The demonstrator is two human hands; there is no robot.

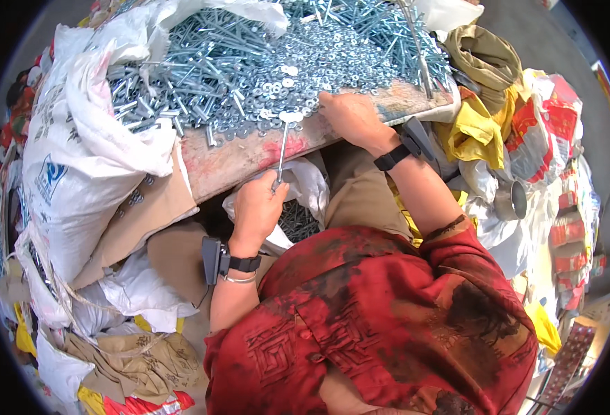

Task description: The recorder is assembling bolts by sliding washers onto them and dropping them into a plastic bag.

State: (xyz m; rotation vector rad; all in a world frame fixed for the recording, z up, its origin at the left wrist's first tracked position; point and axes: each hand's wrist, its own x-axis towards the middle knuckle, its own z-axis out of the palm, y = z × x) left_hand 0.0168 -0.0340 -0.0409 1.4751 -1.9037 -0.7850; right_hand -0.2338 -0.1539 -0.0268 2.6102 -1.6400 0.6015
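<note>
My left hand [258, 211] is closed around the lower end of a long, thin metal bolt [283, 151]. The bolt stands nearly upright, and its upper end reaches the front edge of the washer pile. Small silvery washers [298, 83] lie heaped in the middle of the wooden tabletop [232, 160]. My right hand [353, 119] rests at the near edge of that heap, its fingers bent together at the washers. What they hold, if anything, is too small to make out. Loose long bolts [208, 52] are piled behind and to the left of the washers.
A large white woven sack [87, 180] hangs over the table's left side, beside a cardboard sheet [139, 221]. Below the table edge, a white bag [308, 181] holds more bolts. Yellow cloth [478, 128] and several crumpled bags [547, 138] crowd the right. Folded brown sacks [139, 363] lie lower left.
</note>
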